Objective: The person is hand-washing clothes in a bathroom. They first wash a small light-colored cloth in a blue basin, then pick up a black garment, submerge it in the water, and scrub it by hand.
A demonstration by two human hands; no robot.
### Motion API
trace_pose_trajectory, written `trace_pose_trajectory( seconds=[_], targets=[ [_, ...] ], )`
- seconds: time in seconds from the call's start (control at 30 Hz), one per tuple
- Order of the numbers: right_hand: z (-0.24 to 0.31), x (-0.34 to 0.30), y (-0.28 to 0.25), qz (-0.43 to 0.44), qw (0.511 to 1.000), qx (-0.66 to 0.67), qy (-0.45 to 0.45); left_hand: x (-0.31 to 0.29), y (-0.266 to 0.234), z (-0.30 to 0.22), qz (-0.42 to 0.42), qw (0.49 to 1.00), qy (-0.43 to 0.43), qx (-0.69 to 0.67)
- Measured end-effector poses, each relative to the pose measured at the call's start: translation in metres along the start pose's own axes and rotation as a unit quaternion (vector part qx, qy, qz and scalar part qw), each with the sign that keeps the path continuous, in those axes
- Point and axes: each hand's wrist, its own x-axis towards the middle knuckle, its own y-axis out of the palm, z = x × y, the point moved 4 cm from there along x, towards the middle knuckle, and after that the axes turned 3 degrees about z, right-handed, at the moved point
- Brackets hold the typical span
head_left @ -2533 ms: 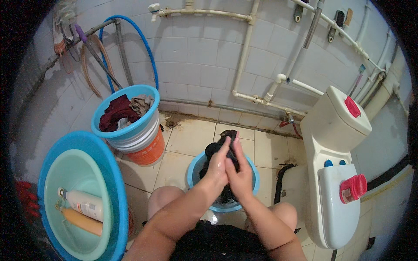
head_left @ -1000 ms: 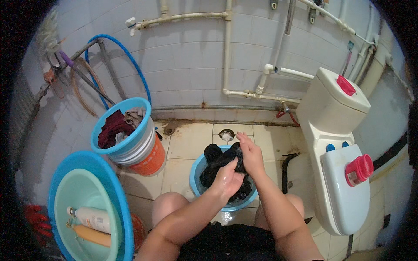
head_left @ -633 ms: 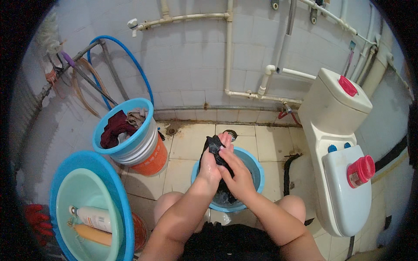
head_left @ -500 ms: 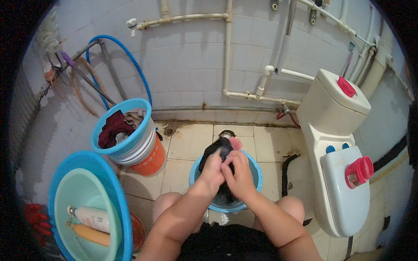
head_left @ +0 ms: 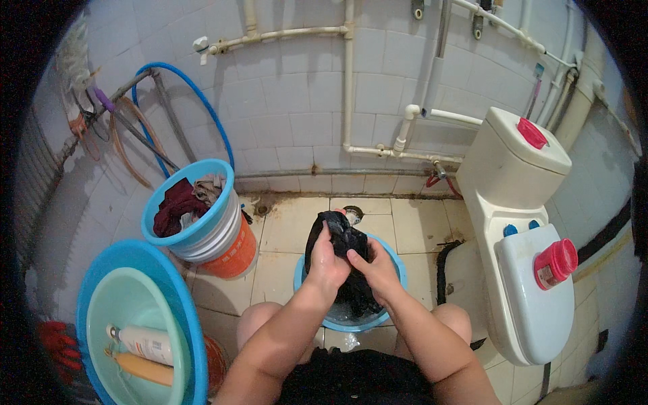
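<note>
A wet black garment (head_left: 356, 295) is bunched up over a small light-blue basin (head_left: 403, 278) on the floor between my knees. My left hand (head_left: 329, 266) grips it on the left, with the thumb pointing up along the cloth. On the other side my right hand (head_left: 378, 271) holds the cloth with its thumb on top and the fingers mostly hidden beneath. The lower part of the garment hangs down into the basin, where some water shows. Its exact kind cannot be made out in the folds.
At left stands a striped bucket (head_left: 236, 250) topped by a blue basin (head_left: 226, 177) of clothes. Nearer, a green basin (head_left: 94, 297) with two bottles sits inside a larger blue one (head_left: 192, 317). A toilet (head_left: 540, 304) bearing a red jar (head_left: 555, 263) is at right; a drain (head_left: 353, 214) lies ahead.
My hands were close together, fingers meeting over the cloth; now they are farther apart, and more of the black garment shows between them. A pink patch beside it is mostly out of sight.
</note>
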Motion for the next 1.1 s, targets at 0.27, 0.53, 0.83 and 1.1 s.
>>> trace_pose_trajectory(
  seconds=[0.27,0.53,0.83,1.1],
  targets=[
    [0.017,0.027,-0.039,-0.076,0.952,0.296,0.017,-0.012,-0.017,0.021,0.041,0.905,-0.24,0.349],
    [0.05,0.017,-0.05,-0.063,0.96,0.273,-0.002,-0.03,0.042,-0.019,0.151,0.577,0.24,0.766],
    [0.047,0.006,-0.043,-0.019,0.946,0.32,0.046,-0.034,0.05,-0.001,0.152,0.619,0.106,0.763],
    [0.066,-0.008,-0.02,0.169,0.961,0.214,-0.031,-0.013,0.021,-0.001,0.121,0.916,0.071,0.376]
  ],
)
